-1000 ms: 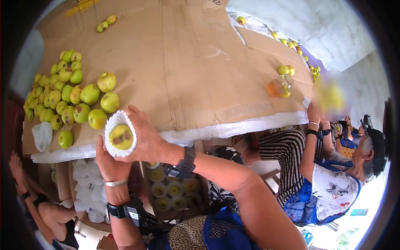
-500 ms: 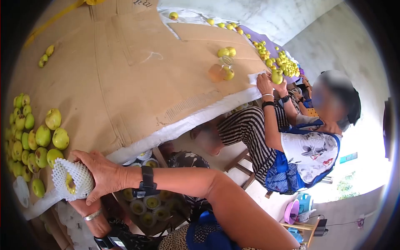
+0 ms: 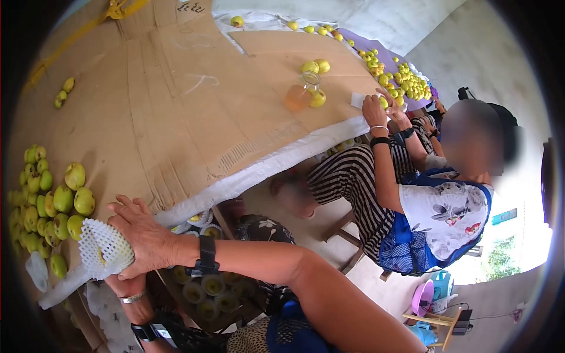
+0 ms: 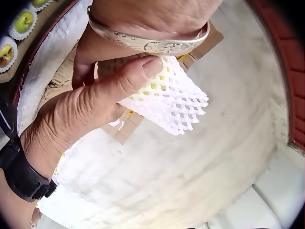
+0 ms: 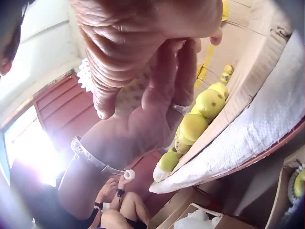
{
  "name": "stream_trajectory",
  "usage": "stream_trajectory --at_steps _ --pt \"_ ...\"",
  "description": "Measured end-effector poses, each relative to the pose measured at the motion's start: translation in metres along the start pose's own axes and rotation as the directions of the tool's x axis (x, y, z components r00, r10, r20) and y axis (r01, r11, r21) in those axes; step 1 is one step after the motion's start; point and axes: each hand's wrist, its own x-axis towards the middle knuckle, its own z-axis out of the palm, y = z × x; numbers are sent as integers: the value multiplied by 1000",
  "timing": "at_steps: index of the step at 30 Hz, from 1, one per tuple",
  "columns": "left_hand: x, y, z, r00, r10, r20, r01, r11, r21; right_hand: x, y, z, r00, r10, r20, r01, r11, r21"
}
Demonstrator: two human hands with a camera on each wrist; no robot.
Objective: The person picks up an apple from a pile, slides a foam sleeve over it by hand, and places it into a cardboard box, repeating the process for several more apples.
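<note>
Right hand (image 3: 144, 238) curling over top of white foam net (image 3: 105, 248), fingers wrapping round it. Left hand (image 3: 120, 286) gripping same net from beneath, thumb (image 4: 138, 71) pressing on mesh. Yellow-green fruit (image 3: 101, 257) sitting inside net, showing through holes. Net being held at near edge of table (image 3: 194, 106), just beside pile of green fruit (image 3: 50, 203). Tray of netted fruit (image 3: 206, 288) lying below table. Neighbouring person (image 3: 435, 206) sitting to right, handling fruit at far end of table.

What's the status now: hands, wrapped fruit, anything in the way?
Right hand grips netted fruit. Left hand pinches the netting from below. Loose fruit pile close alongside.
</note>
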Motion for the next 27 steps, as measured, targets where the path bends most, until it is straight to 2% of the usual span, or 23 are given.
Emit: stream_trajectory --at_steps 5,8,11,14,17,20,23,26,27 --pt "4 -12 0 999 18 45 -20 999 43 -11 4 -16 993 115 27 -114 993 -32" --pt "1 -22 4 999 24 40 -27 997 66 -19 3 -29 991 131 -40 -131 991 6" --pt "-1 -31 5 999 29 37 -32 996 83 -25 4 -38 971 229 62 -234 968 92" --pt "0 -38 10 999 28 37 -31 995 90 -28 13 -30 955 295 29 -293 925 241" --pt "0 -40 12 999 35 32 -38 996 86 -27 11 -35 948 319 11 -306 899 314" --pt "-4 -38 10 999 44 29 -47 996 77 -27 7 -31 961 270 -53 -244 926 289" --pt "-8 -34 8 997 61 38 -64 995 70 -22 1 -25 976 217 -19 -197 919 341" --pt "-9 -32 7 996 68 60 -72 995 67 -21 0 -22 979 180 95 -202 915 350" --pt "-10 -32 8 995 70 72 -74 995 66 -21 0 -18 985 164 58 -173 914 367"
